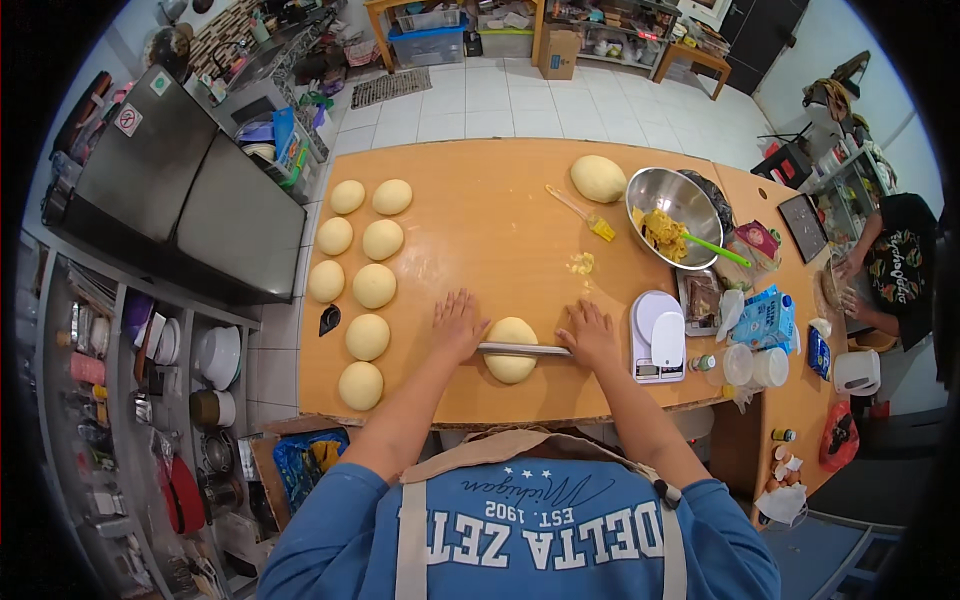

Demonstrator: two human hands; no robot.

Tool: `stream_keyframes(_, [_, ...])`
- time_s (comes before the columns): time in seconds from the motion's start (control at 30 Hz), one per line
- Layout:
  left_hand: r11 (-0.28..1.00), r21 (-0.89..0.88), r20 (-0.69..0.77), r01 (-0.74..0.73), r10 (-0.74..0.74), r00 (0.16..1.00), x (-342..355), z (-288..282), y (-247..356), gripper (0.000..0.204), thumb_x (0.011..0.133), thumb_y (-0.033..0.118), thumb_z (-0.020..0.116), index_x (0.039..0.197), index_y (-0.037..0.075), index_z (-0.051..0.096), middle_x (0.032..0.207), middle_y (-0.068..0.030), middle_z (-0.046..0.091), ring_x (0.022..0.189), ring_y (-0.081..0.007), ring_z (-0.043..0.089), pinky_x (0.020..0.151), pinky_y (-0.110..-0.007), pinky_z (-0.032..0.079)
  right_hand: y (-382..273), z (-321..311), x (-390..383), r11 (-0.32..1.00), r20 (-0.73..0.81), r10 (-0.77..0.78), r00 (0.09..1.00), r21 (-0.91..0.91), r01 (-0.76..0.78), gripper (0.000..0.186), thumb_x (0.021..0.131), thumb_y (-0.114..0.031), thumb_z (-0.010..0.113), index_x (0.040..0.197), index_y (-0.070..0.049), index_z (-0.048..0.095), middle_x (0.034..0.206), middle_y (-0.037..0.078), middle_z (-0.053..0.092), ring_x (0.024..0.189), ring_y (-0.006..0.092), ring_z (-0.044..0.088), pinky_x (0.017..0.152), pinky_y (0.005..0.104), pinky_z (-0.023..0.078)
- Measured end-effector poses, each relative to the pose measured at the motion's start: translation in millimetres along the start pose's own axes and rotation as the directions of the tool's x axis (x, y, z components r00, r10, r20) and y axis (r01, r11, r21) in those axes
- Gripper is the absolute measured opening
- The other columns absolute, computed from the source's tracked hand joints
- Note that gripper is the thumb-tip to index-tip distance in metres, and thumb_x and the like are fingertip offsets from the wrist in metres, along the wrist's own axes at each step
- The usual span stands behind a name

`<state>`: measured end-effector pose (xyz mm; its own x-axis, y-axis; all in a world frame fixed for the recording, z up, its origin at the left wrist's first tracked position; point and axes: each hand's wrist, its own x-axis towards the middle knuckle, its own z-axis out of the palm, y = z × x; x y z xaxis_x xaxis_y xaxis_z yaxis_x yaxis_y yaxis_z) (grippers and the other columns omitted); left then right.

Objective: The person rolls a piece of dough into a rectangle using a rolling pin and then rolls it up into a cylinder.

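Note:
A slim metal rolling pin [525,349] lies across a round ball of dough [511,370] near the front edge of the wooden table [480,230]. My left hand [459,327] rests at the pin's left end, fingers stretched forward and spread. At the other end is my right hand [592,337], its fingers likewise apart; both palms seem to bear on the pin, though the contact is hidden beneath them. Several smooth dough balls [374,286] stand in two columns on the left. A larger lump of dough [598,179] sits at the far right.
Right of my hands stands a white kitchen scale [657,337]. Behind it are a steel bowl [645,195] of yellow filling with a green-handled spatula [715,248], a pastry brush [590,218] and a blue carton [763,322]. Another person [895,260] works at the far right.

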<state>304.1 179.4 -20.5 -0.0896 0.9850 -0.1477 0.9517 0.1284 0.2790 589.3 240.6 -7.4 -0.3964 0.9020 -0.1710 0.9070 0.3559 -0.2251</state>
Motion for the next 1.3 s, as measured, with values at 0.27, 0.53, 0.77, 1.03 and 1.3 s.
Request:
stream_keyframes(0.27, [0.996,0.014,-0.070,-0.091,0.092,0.993,-69,19,-4,0.068,0.097,0.051,0.037,0.148,0.006,0.030,0.155,-0.0144,0.027,0.143,-0.0346,0.024,0.116,-0.052,0.015,-6,17,-46,0.992,-0.093,-0.122,0.988,-0.048,0.118,0.064,0.094,-0.051,0.046,0.145,-0.013,0.037,0.153,0.012,0.031,0.144,0.0299,0.023,0.116,0.0531,0.013])
stream_keyframes(0.53, [0.983,0.016,-0.061,-0.181,0.182,0.981,-111,25,-6,0.068,0.096,0.049,0.043,0.148,0.007,0.030,0.156,-0.0131,0.024,0.144,-0.0338,0.023,0.116,-0.052,0.014,-12,14,-87,0.988,-0.033,-0.142,0.989,-0.061,0.140,0.068,0.094,-0.051,0.045,0.147,-0.010,0.034,0.152,0.011,0.033,0.143,0.0298,0.027,0.116,0.0546,0.012])
stream_keyframes(0.77, [0.999,-0.012,-0.140,-0.034,0.032,0.990,-42,11,-7,0.068,0.097,0.046,0.042,0.150,0.006,0.025,0.157,-0.0126,0.021,0.145,-0.0313,0.020,0.118,-0.047,0.011,-5,14,-35,0.994,-0.077,-0.105,0.991,0.022,0.107,0.069,0.095,-0.048,0.044,0.149,-0.009,0.027,0.155,0.011,0.028,0.144,0.0305,0.021,0.117,0.0517,0.011])
stream_keyframes(1.03, [0.998,-0.002,-0.098,-0.062,0.061,0.993,-98,24,0,0.063,0.096,0.044,0.043,0.145,0.005,0.035,0.154,-0.0126,0.031,0.143,-0.0330,0.024,0.117,-0.049,0.014,-8,31,-91,0.987,-0.140,-0.159,0.977,-0.020,0.158,0.063,0.092,-0.044,0.052,0.141,-0.007,0.043,0.148,0.011,0.039,0.139,0.0303,0.033,0.115,0.0510,0.021])
stream_keyframes(1.3, [0.979,-0.004,-0.099,-0.203,0.202,0.974,-156,32,-1,0.062,0.094,0.043,0.048,0.143,0.006,0.038,0.151,-0.0137,0.035,0.140,-0.0355,0.028,0.113,-0.056,0.018,-7,35,-139,0.953,-0.303,-0.299,0.905,-0.043,0.300,0.045,0.085,-0.028,0.061,0.127,-0.011,0.055,0.127,0.008,0.057,0.122,0.0272,0.050,0.108,0.0470,0.032])
